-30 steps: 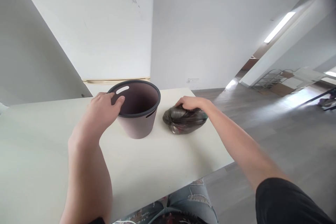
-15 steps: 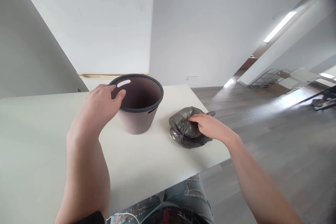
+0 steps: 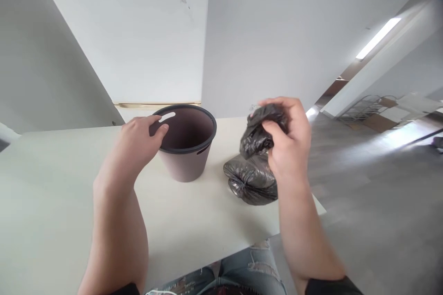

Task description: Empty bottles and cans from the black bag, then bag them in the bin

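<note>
A mauve trash bin [image 3: 185, 166] with a dark rim and slot handles stands upright on the white table. My left hand [image 3: 143, 140] grips its left rim, thumb on the inside. My right hand [image 3: 290, 136] is closed round a bunched black plastic bag [image 3: 258, 136], raised off the table to the right of the bin. Just below it lies a rounded, gathered dark plastic bag [image 3: 252, 182] with a puckered knot facing me. Where the bunched plastic meets the lower bag, they overlap in view; I cannot tell whether they are joined.
The white table [image 3: 194, 226] ends at a corner on the right, with grey floor [image 3: 353, 221] beyond. A white fridge-like panel [image 3: 138, 46] and a wall [image 3: 263, 32] stand behind. Far right is a wire rack [image 3: 360, 110] with cardboard.
My right hand has risen from the bag on the table and now holds bunched black plastic above it. My left hand stays on the bin's rim. The view has shifted slightly.
</note>
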Demonstrator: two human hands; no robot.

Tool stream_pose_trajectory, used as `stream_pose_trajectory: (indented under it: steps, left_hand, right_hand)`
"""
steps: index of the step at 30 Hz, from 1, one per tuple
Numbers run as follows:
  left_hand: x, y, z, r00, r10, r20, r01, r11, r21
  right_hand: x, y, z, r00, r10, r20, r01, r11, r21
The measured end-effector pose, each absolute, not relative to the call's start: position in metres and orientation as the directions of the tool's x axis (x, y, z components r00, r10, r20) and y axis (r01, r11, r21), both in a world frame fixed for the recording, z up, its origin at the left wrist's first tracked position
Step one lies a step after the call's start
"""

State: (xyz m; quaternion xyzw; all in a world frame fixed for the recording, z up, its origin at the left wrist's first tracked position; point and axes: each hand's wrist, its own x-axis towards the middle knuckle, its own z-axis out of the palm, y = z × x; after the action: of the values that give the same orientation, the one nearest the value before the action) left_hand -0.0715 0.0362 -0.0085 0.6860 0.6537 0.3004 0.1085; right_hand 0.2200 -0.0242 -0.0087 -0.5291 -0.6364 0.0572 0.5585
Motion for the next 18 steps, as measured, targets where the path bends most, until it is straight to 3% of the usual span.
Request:
stream_pose_trajectory:
  steps: [4, 9, 12, 15, 18]
  left_hand:
    - [-0.066, 0.014, 0.009, -0.104, 0.79, 0.605, 0.682, -0.385, 0.621]
    - [-0.062, 0.008, 0.013, 0.129, 0.825, 0.55, 0.218, -0.564, 0.796]
    - [-0.063, 0.013, 0.01, -0.016, 0.798, 0.602, 0.169, -0.592, 0.788]
    - [-0.069, 0.015, 0.01, -0.187, 0.766, 0.614, 0.253, -0.567, 0.784]
    - [-0.079, 0.016, 0.013, -0.237, 0.763, 0.601, 0.301, -0.531, 0.792]
  right_hand:
    - [0.154, 0.004, 0.008, 0.187, 0.735, 0.652, 0.336, 0.576, -0.745]
    - [0.109, 0.03, 0.011, 0.104, 0.744, 0.66, 0.05, 0.659, -0.751]
    - [0.111, 0.031, 0.01, 0.083, 0.76, 0.644, 0.06, 0.642, -0.765]
    - [0.124, 0.022, 0.013, 0.122, 0.785, 0.608, 0.204, 0.579, -0.789]
    - [0.137, 0.015, 0.018, 0.195, 0.791, 0.58, 0.266, 0.527, -0.808]
